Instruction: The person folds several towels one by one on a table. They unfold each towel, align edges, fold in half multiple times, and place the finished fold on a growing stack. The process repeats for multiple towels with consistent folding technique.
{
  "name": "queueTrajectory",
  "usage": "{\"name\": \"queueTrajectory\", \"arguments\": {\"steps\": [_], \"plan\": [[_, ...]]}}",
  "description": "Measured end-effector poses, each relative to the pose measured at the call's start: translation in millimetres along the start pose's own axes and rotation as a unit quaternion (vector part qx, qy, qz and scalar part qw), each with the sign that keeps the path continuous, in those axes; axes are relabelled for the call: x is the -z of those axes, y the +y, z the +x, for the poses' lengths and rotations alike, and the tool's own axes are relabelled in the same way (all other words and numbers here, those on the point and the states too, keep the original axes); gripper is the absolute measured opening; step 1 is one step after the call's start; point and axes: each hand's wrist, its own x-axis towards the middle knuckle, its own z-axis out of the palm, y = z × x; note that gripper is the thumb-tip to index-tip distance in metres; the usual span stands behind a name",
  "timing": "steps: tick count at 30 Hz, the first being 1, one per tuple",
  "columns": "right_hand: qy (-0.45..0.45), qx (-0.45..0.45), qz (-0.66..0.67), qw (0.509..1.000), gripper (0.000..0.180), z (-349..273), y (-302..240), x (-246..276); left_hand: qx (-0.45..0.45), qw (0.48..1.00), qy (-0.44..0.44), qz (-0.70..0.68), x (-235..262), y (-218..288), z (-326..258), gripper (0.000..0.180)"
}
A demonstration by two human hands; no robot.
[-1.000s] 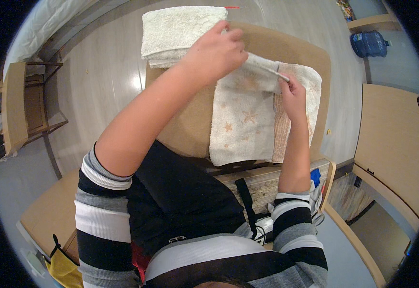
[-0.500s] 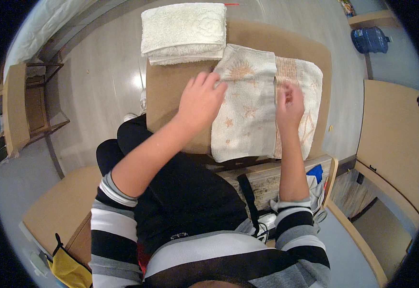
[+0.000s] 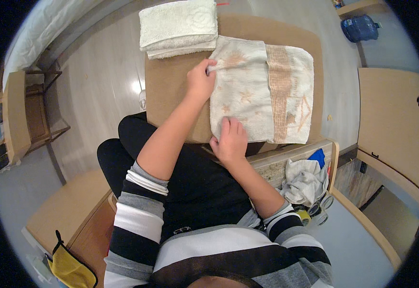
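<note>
A white towel with tan stars and a sun lies partly folded on a brown padded surface; its right part shows a tan band. My left hand pinches the left edge of this towel, near its far corner. At the near left corner, my right hand grips the cloth, with the fingers on top and the thumb by the edge. Beyond my left hand rests a stack of folded white towels.
The brown padded surface stands before my knees. On its near right side, an open drawer or box holds a crumpled grey cloth. A blue water jug lies at the far right. A yellow cloth hangs at the lower left.
My right hand has moved left and nearer, from the towel's right part to its near left corner. My left hand has closed on the left edge. The view has shifted slightly.
</note>
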Motion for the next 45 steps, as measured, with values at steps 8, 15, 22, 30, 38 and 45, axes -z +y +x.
{"name": "queueTrajectory", "arguments": {"steps": [8, 15, 22, 30, 38, 45], "plan": [[-0.094, 0.046, 0.324, 0.94, 0.035, -29.3, 12.8, 11.4, -0.114, 0.986, 0.112, 0.05, 9.6, -13.3, -24.3, 0.041], [0.152, -0.04, 0.064, 0.986, 0.028, -39.5, 77.2, 40.6, -0.331, 0.926, -0.063, 0.17, 10.0, 4.0, -92.2, 0.026], [0.067, -0.286, 0.166, 0.941, 0.017, -49.5, 118.6, 30.5, -0.472, 0.746, -0.28, 0.377, -11.1, 4.3, -132.4, 0.011], [0.012, -0.294, 0.203, 0.934, 0.02, -57.3, 121.8, 22.9, -0.415, 0.784, -0.308, 0.344, 19.5, 0.0, -140.3, 0.011], [0.104, -0.284, 0.184, 0.935, 0.018, -54.0, 123.6, 27.6, -0.247, 0.867, -0.28, 0.33, 26.3, -0.8, -137.1, 0.025], [0.235, -0.258, -0.098, 0.932, 0.033, -31.6, 181.5, 54.2, -0.061, 0.989, 0.052, 0.124, 11.8, -12.8, -86.2, 0.051]]}}
